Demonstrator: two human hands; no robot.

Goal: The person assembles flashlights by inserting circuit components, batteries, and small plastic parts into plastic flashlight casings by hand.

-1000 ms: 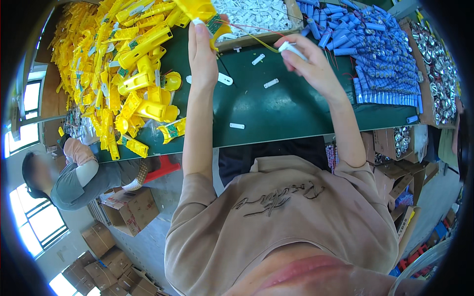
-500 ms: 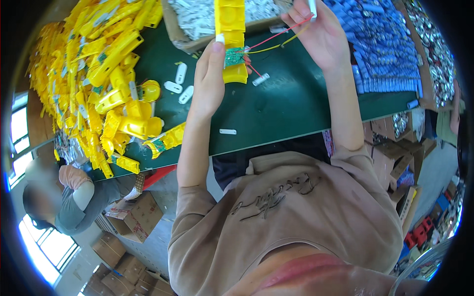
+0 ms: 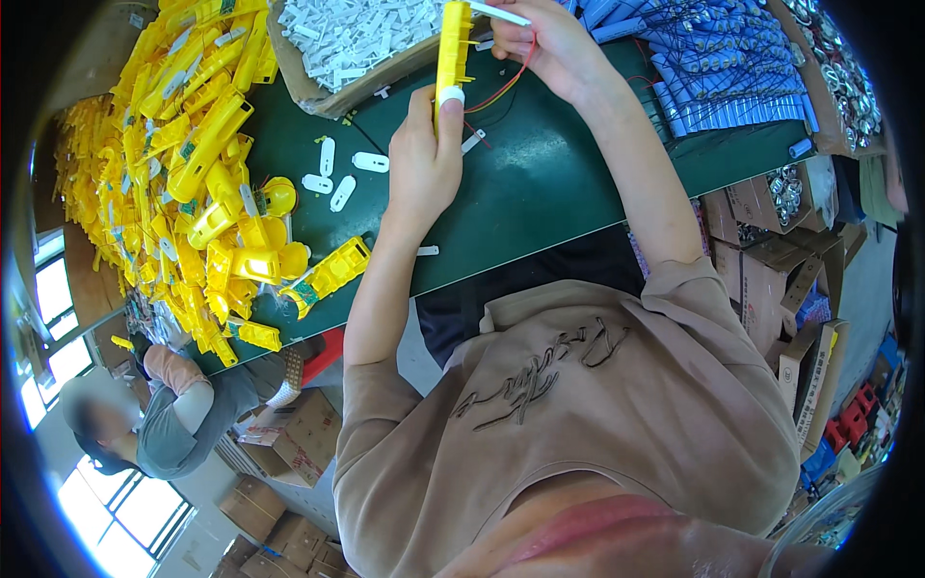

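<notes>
Turned edge-on since the earlier frame, the yellow housing [image 3: 452, 53] is grasped in the left hand [image 3: 427, 164] above the green table [image 3: 540, 183]. Its far end is neared by the white strip [image 3: 503, 14], pinched in the right hand [image 3: 551, 48] and judged not yet seated; slack wires [image 3: 523, 70] may obstruct. Beyond, the work is flanked by a carton of white parts [image 3: 376, 90], a yellow pile [image 3: 198, 144] and blue cylinders [image 3: 723, 77].

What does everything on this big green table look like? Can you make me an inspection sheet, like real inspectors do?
Surface: green tabletop, partly covered.
Things in hand: a yellow plastic casing and a slim white strip.
Clutter: heaped yellow casings at left; four loose white plates; a cardboard box of small white parts; blue cylinders at right.
Hands: left hand grips the casing; right hand pinches the strip.
Cables: red and yellow wires hang between the hands; ends unclear.
Surroundings: another person at left; cardboard cartons on the floor.
</notes>
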